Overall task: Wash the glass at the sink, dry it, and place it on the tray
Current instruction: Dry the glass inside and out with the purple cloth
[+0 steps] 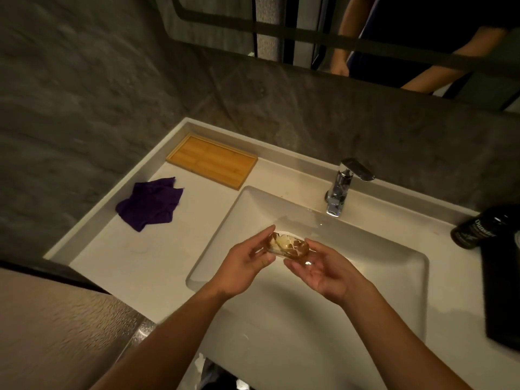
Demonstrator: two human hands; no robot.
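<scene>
While the small clear glass (pixel 287 246) lies on its side over the white rectangular sink basin (pixel 394 266), the left hand (pixel 244 266) and right hand (pixel 323 271) cup it loosely between half-open fingers. At ten o'clock, the flat bamboo tray (pixel 211 161) sits bare; the crumpled purple cloth (pixel 149 204) lies just beside it. The chrome tap (pixel 343 184) stands at one o'clock.

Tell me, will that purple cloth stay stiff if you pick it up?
Probably not. The purple cloth lies crumpled in soft folds on the counter, so it would likely droop and hang. It looks thin, so probably light. It should not roll or break.
</scene>
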